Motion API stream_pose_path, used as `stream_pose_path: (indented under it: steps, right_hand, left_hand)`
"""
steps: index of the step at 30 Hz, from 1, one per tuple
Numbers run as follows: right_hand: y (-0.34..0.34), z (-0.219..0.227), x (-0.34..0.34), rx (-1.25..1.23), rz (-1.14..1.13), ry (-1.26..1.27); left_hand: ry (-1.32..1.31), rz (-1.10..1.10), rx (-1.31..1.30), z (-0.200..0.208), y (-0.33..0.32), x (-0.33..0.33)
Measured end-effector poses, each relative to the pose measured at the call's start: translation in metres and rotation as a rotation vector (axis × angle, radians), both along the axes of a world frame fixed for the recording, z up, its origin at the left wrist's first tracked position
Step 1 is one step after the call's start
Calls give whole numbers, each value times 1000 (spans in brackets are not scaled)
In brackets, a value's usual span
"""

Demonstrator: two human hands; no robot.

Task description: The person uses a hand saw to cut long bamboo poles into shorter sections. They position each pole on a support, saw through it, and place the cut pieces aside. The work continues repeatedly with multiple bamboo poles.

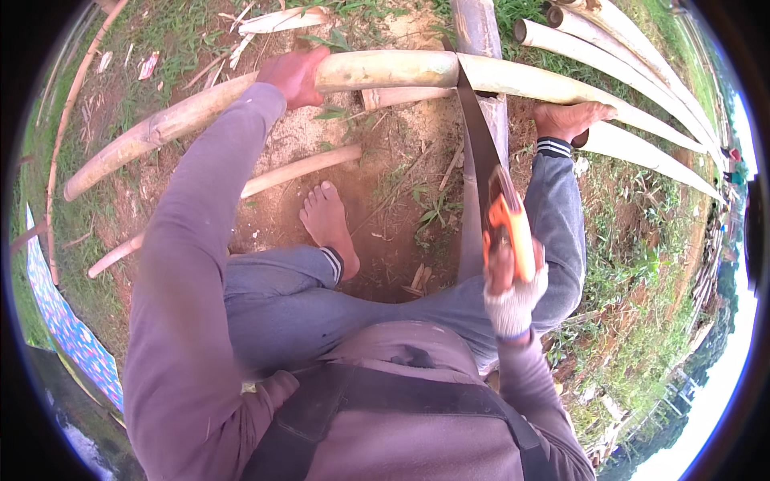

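Black straps (417,393) over a dull purple shirt (409,445) were nearest. Farther off, a long, pale bamboo pole (385,69) lay across a grey wooden pole (479,28). The left hand (293,77) curled around the bamboo's left part. The right hand (513,279), in a white glove (515,309), gripped an orange-handled saw (486,156), its dark blade (474,120) against the bamboo. Sawing seemed the step; the next stroke probably needed a steady hold.

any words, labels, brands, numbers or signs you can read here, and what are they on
None can be read.
Saw blade and orange handle: no legible lettering.
Small red-and-white scrap: too small to tell whether it is printed.
Blue patterned sheet: no readable words.
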State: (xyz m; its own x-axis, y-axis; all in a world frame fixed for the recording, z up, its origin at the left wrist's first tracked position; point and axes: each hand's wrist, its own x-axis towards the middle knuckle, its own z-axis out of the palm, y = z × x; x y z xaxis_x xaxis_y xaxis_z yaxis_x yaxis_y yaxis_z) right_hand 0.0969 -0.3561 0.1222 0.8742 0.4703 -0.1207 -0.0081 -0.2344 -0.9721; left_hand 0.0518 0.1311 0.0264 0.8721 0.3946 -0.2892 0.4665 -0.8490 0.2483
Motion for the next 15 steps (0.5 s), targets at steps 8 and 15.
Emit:
stream_pose_path:
  steps: [8, 15]
  right_hand:
    - [145, -47, 112, -28, -7, -325]
    - [30, -13, 27, -8, 31, -77]
  left_hand:
    - [-107, -51, 59, -9, -3, 17]
    - [-22, 17, 0, -5, -1, -6]
